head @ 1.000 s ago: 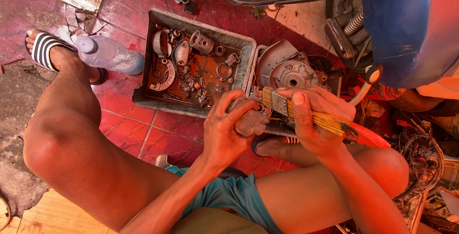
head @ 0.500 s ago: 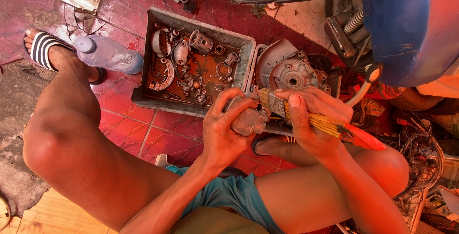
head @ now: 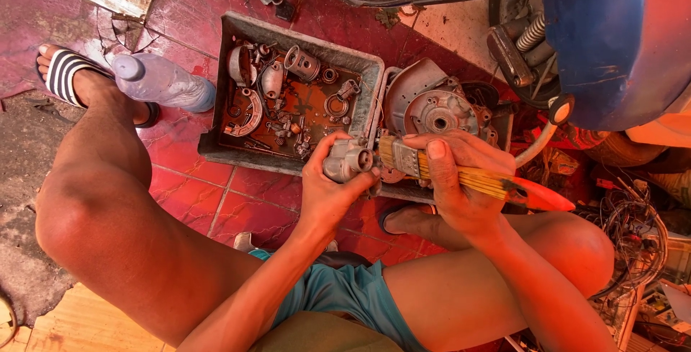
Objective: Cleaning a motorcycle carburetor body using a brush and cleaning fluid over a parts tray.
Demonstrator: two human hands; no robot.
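Head view: hands clamped on metal part (head: 348, 159) and paintbrush (head: 461, 175) above red tiles (head: 216, 201).

Bare arms and legs — teal fabric shorts (head: 345, 296), and a black-and-white striped slide sandal (head: 66, 71) on one foot.

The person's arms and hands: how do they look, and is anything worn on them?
Both arms are bare, with no sleeves, gloves, watch or rings visible. The left hand and the right hand look smudged with grime, and the fingers have short nails. Lower down, the person wears teal shorts and a striped black and white sandal.
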